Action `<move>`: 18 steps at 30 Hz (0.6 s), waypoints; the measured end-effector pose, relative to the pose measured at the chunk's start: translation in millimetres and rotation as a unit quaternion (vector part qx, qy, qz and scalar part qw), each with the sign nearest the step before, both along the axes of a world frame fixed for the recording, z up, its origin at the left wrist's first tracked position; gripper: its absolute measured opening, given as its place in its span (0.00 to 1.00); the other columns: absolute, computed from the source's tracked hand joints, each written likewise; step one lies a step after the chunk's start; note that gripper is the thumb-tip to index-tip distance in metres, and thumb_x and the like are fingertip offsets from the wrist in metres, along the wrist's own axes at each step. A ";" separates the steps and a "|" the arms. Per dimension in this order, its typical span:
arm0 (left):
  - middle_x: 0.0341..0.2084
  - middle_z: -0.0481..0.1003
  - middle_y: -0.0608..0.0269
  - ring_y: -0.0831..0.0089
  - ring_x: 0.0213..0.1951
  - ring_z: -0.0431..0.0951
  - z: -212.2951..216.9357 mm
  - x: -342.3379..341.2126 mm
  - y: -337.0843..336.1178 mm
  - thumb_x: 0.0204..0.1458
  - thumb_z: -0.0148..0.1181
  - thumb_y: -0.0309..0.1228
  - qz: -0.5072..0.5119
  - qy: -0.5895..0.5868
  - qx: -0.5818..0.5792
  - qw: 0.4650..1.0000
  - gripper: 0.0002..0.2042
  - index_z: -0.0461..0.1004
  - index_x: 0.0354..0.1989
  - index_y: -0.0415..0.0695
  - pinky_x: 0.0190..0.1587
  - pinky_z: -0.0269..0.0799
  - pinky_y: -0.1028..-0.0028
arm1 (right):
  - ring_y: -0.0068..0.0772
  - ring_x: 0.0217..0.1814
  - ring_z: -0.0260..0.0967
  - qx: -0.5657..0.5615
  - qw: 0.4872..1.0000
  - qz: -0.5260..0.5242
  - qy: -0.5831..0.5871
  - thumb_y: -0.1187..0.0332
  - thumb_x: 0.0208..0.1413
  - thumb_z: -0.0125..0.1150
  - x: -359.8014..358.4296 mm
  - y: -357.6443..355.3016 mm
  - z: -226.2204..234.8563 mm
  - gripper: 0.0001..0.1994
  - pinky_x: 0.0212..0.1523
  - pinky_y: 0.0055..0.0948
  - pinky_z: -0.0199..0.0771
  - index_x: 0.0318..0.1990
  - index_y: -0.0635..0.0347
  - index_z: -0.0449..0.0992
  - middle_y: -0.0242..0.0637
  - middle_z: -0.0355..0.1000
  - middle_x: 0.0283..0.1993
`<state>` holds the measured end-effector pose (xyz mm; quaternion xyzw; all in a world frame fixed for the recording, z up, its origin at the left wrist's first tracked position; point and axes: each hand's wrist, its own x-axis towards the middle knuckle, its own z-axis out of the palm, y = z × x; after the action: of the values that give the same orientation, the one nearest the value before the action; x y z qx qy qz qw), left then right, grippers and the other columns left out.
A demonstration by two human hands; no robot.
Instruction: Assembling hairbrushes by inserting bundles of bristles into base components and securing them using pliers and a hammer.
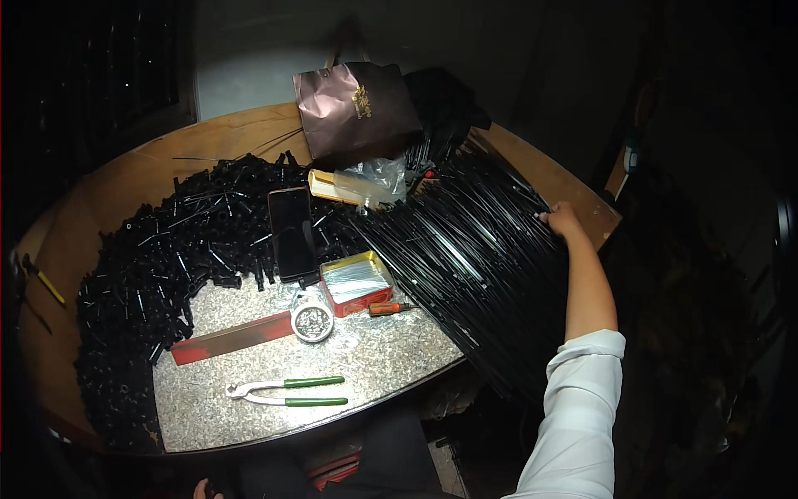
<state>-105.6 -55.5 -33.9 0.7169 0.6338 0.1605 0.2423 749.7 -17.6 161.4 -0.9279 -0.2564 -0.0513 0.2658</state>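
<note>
Our right hand [562, 219] reaches into the black rod bundle [465, 258], fingers curled on rods. Our left hand [200, 489] barely shows, so we cannot tell its fingers' state. A large black cap heap [158, 274] covers the desk [108, 195]; green-handled pincers [287, 391] lie untouched.

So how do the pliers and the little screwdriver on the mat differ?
The pliers have two green handles; the screwdriver has a single orange one. The pliers are larger and lie near the mat's front edge; the screwdriver lies farther back, beside the red tin. Both lie flat on the mat, untouched by either hand.

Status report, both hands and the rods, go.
Right hand reaching out, fingers on far edge of the black rods. Left hand barely in view, low at the frame edge. Nothing blocking.
</note>
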 end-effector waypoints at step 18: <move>0.46 0.71 0.43 0.48 0.49 0.71 34.1 20.2 4.1 0.55 0.53 0.34 -0.087 -0.018 0.063 0.994 0.17 0.70 0.50 0.39 0.51 0.66 0.64 | 0.50 0.55 0.67 -0.083 0.976 -0.031 -0.198 0.68 0.51 0.61 -84.8 36.2 119.9 0.17 0.53 0.41 0.70 0.46 0.68 0.71 0.53 0.69 0.52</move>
<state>-85.3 -51.4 0.1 0.7804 0.5530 0.1911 0.2206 664.9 18.6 281.3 -0.9255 -0.2782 -0.2213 0.1303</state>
